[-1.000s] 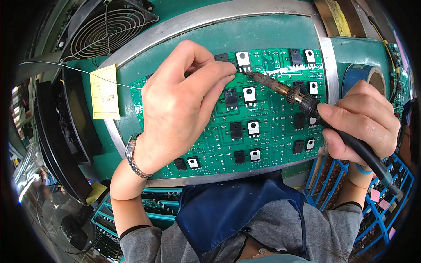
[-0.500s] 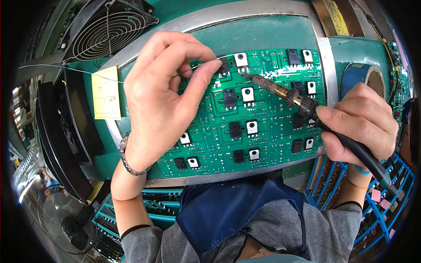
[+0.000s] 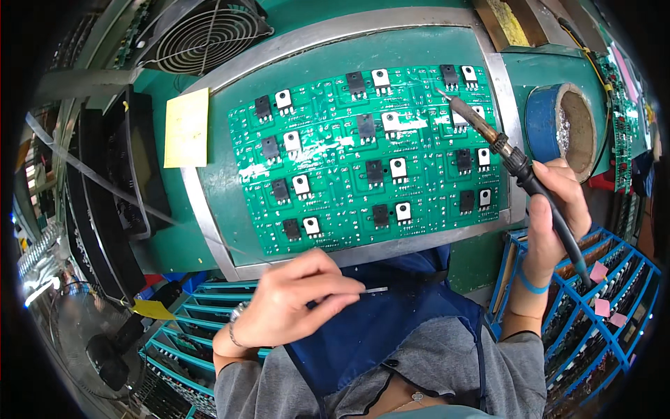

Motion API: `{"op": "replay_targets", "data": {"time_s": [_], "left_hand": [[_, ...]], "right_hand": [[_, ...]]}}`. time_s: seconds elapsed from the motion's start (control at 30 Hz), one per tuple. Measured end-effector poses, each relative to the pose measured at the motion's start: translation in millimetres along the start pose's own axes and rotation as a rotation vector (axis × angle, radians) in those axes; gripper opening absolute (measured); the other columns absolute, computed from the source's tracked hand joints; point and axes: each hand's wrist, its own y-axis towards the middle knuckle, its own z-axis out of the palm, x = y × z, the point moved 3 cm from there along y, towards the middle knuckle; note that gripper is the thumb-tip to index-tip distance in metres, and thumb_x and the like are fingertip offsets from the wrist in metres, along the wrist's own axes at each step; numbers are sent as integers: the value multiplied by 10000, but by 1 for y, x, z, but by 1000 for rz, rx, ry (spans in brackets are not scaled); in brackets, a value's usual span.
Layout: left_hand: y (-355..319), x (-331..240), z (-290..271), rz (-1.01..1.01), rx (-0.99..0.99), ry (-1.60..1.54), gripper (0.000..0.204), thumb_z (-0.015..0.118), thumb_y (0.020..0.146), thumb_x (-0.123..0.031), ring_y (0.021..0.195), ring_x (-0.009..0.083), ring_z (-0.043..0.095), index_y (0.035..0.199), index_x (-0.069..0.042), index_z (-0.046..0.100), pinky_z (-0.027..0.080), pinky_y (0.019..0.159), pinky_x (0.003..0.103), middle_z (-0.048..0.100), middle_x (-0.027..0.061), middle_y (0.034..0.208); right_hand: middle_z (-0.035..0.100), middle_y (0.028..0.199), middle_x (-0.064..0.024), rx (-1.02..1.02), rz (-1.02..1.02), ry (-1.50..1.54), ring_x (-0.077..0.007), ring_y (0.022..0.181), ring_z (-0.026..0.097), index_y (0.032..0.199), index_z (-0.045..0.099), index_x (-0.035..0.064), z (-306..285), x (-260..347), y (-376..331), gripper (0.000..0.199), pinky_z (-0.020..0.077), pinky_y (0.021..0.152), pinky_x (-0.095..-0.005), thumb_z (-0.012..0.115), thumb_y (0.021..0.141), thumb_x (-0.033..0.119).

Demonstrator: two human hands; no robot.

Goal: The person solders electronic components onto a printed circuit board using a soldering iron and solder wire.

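A green circuit board (image 3: pixel 342 202) lies within a metal-edged frame, bearing black and silver-faced three-legged components in pairs. My right hand (image 3: pixel 562 213) is closed around the black handle of a soldering iron (image 3: pixel 515 164). Its tip points up and left over the board's far right part; whether it touches there I cannot tell. Below the board's near edge, in front of the blue apron, my left hand (image 3: pixel 296 297) pinches a solder wire (image 3: pixel 375 289). A short end sticks out past the fingertips, and a blurred length trails off to the upper left.
A roll of blue tape (image 3: pixel 548 129) stands right of the frame. A yellow paper note (image 3: pixel 187 129) lies on its left edge. At the back left is a fan with a round grille (image 3: pixel 209 38). Blue racks (image 3: pixel 593 314) holding boards flank me below the bench.
My left hand has come off the board toward me, bringing the solder wire along. The iron's tip has shifted right and farther away across the board. The whole view has moved slightly.
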Motion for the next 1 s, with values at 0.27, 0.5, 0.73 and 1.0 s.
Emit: {"op": "replay_targets", "data": {"time_s": [0.27,0.5,0.73,1.0], "left_hand": [[-42,33,-14,-120,-699,218,70,714,812,-17,1006,152,581,863,-56,685,370,509,192,544,153,1351],[-49,36,-10,-105,-652,-108,29,686,861,-33,1282,244,527,889,-33,682,387,536,159,464,196,1461],[-44,30,-2,-169,-725,-100,41,706,820,-46,1210,225,568,855,-29,691,355,549,174,517,198,1418],[-38,18,-15,-238,-694,101,79,719,803,-37,1099,218,645,880,-23,708,396,580,204,605,196,1317]], "right_hand": [[629,1113,-141,-132,273,181,-212,1050,583,1172,610,-84,20,-21,-42,316,444,986,-354,599,946,138],[596,1139,-126,-183,364,460,-181,1025,585,1209,588,-75,36,-14,-41,334,472,917,-331,580,973,161],[578,1119,-118,-155,380,495,-198,1023,561,1197,590,-61,30,-20,-42,362,454,935,-355,559,983,230],[575,1148,-118,-99,352,490,-217,1090,552,1192,586,-49,20,-30,-44,348,440,971,-389,576,970,218]]}}
